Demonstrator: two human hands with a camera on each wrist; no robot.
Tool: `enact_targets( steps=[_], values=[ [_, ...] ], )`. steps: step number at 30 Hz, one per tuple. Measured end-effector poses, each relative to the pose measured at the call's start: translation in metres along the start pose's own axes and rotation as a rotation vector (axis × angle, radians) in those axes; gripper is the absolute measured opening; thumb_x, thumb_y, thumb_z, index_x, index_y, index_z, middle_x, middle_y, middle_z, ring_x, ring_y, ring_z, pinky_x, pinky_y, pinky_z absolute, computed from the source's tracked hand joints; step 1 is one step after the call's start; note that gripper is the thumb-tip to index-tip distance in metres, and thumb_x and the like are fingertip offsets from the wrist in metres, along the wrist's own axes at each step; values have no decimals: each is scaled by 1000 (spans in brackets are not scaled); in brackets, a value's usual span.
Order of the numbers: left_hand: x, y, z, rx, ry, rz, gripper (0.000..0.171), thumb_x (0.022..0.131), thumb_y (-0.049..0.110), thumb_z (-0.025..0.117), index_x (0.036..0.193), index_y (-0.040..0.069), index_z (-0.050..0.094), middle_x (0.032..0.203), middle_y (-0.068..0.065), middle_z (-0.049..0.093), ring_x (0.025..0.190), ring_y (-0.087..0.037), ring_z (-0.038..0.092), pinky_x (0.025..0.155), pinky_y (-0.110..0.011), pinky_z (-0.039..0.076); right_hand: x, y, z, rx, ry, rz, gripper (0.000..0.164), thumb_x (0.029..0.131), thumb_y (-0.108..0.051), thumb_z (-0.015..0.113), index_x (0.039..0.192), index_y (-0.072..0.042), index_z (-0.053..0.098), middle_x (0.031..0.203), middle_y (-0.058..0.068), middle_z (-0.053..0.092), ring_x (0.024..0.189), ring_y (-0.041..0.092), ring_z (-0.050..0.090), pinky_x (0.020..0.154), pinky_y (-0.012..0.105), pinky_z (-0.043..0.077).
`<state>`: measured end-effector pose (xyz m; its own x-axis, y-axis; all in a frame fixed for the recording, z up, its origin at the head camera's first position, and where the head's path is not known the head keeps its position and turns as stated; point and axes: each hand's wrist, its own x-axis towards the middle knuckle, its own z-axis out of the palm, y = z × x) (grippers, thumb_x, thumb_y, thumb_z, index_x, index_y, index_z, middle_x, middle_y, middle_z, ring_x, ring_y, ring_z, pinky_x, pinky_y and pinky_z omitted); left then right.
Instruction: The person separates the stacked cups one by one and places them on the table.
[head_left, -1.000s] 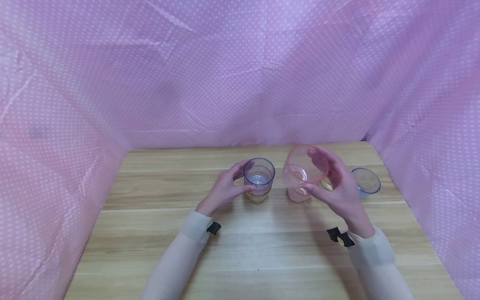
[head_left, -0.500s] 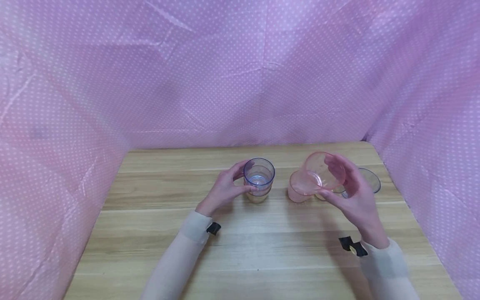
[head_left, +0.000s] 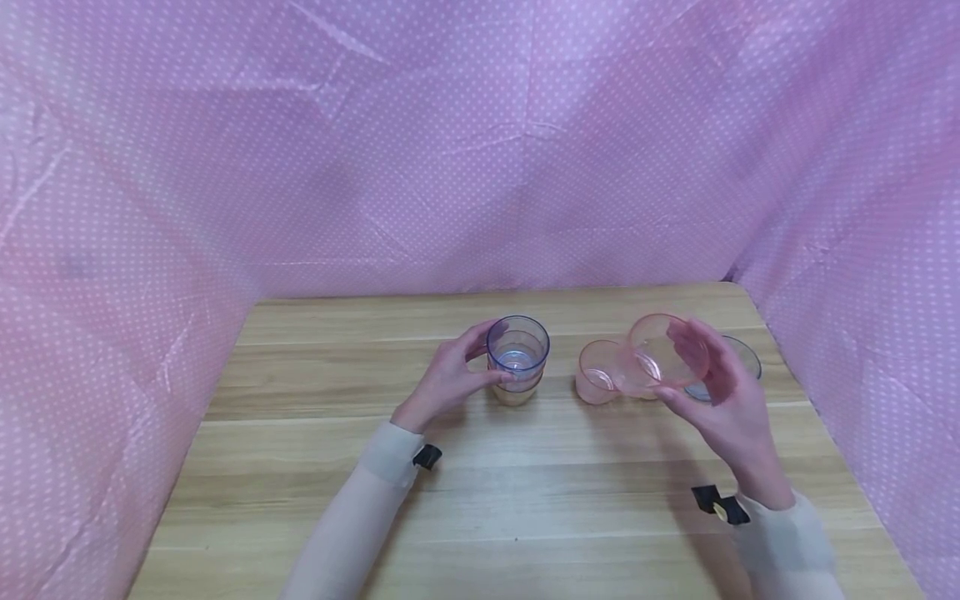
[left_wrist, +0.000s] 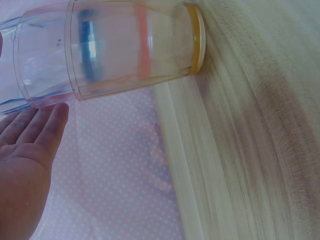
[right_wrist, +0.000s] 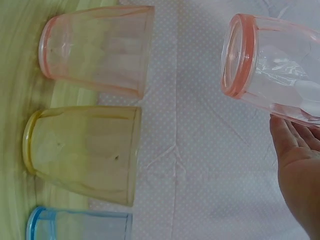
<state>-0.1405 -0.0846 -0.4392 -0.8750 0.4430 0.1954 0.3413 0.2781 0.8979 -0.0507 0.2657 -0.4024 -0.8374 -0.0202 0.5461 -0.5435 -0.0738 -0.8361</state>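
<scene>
My left hand (head_left: 450,375) holds the upper part of a stack of nested clear cups (head_left: 517,362), thumb in front and fingers behind. The left wrist view shows the stack upright on its yellow base ring (left_wrist: 196,40), with pink and blue bands above. My right hand (head_left: 727,408) grips a pink cup (head_left: 663,354) by its side, raised over the table and tilted. Under and beside it stand another pink cup (right_wrist: 100,52), a yellow cup (right_wrist: 85,155) and a blue cup (right_wrist: 82,225) in a row. In the head view the raised cup mostly hides the yellow one.
All this is on a light wooden table (head_left: 465,508). Pink dotted cloth (head_left: 450,167) hangs behind the table and along both sides. The row of cups stands to the right of the stack.
My right hand has moved right and toward me with the pink cup, from over the standing pink cup to over the yellow one. The left hand and the stack have stayed put.
</scene>
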Motion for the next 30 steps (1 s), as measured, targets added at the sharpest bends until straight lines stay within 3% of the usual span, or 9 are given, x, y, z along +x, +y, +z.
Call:
enact_targets(
  steps=[10, 21, 27, 30],
  values=[
    [0, 0, 1, -4, -4, -13, 81, 80, 8, 89, 150, 1, 49, 146, -18, 59, 128, -34, 62, 110, -32, 51, -13, 3, -14, -25, 32, 10, 88, 64, 41, 67, 146, 19, 40, 143, 23, 58, 134, 23, 57, 117, 28, 42],
    [0, -1, 1, 0, 0, -10, 81, 80, 9, 89, 150, 2, 49, 145, -19, 59, 128, -36, 62, 109, -34, 51, -28, -1, -30, -232, 141, 187, 90, 66, 37, 71, 148, 10, 46, 138, 7, 65, 123, 18, 58, 109, 21, 43],
    [1, -1, 1, -17, -3, -7, 82, 80, 8, 89, 151, 0, 48, 148, -17, 57, 129, -34, 61, 110, -32, 50, -35, 3, -41, -185, 131, 137, 87, 69, 36, 70, 148, 11, 45, 142, 15, 61, 123, 20, 57, 110, 19, 41],
    [1, -1, 1, -20, -2, 0, 81, 80, 7, 89, 150, 0, 48, 149, -15, 57, 130, -32, 60, 110, -28, 49, -38, 2, -45, -168, 148, 154, 87, 69, 37, 68, 149, 10, 45, 144, 14, 60, 126, 18, 57, 112, 19, 40]
  ],
)
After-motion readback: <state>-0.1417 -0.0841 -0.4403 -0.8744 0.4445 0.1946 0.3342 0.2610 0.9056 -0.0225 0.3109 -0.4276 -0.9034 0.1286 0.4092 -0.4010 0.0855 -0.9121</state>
